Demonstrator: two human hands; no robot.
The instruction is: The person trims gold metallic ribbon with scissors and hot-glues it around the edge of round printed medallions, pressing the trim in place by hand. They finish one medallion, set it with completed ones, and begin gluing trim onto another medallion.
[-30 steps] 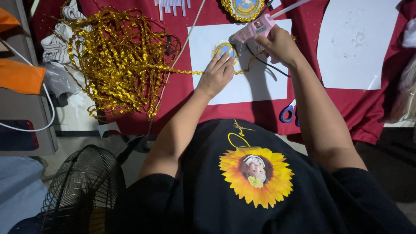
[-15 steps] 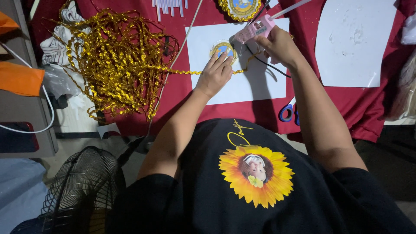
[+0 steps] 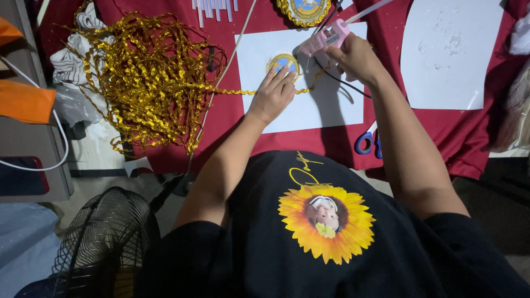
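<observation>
A dark red cloth (image 3: 232, 110) covers the bench, and nearly everything lies on it. A big loose heap of gold trim (image 3: 143, 77) spreads over its left part, with one strand running right from the heap toward the middle. Below the cloth's edge at the lower left stands a black wire fan (image 3: 96, 243). Two white paper sheets lie on the cloth: a blank one (image 3: 450, 55) at the right, and a second sheet (image 3: 326, 107) in the middle under both hands.

The left hand (image 3: 273, 96) rests flat on the middle sheet, its grip open, fingers stretched and pressing on a small round badge (image 3: 282, 59) with a gold rim and blue centre. The strand of gold trim reaches this badge and curls on past it toward the right hand. The right hand (image 3: 356, 55) has its grip clamped around a pink glue gun (image 3: 324, 40), whose nozzle points left and down, just beside the badge; whether it touches cannot be told. A black cord (image 3: 342, 83) trails from the gun across the sheet.

A larger finished badge (image 3: 305, 10) with a gold border sits at the top edge. Blue-handled scissors (image 3: 367, 140) lie near the cloth's front edge, beside the right forearm. White glue sticks (image 3: 215, 6) lie at the top.
</observation>
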